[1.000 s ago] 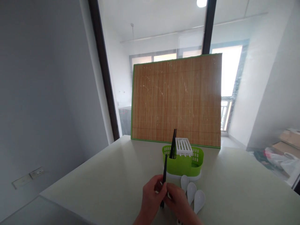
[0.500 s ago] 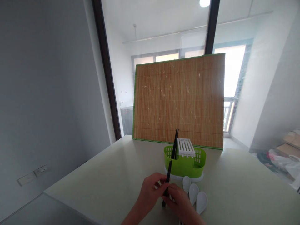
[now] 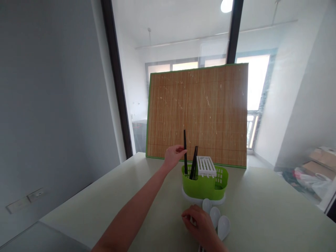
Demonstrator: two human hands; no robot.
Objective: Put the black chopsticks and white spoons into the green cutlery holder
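Observation:
Upright black chopsticks (image 3: 185, 145) are pinched in my left hand (image 3: 175, 155), their lower end at the left compartment of the green basket (image 3: 204, 187). More black chopsticks (image 3: 194, 162) lean inside that compartment. A white slatted rack (image 3: 206, 166) sits over the basket's middle. Nearer the front, my right hand (image 3: 197, 219) hovers low with its fingers curled; whether anything is between them is hidden. Beside it lie three white spoons, one at the back (image 3: 207, 205), one in the middle (image 3: 215, 216) and one in front (image 3: 224, 227).
A bamboo mat with a green border (image 3: 196, 115) stands upright at the back of the pale table (image 3: 136, 196). Behind it is a glass partition with dark frames. Boxes and bags (image 3: 315, 171) lie at the far right.
My left hand has moved forward and up with the black chopsticks, from beside my right hand to over the basket's left end. My right hand no longer touches them and stays near the spoons.

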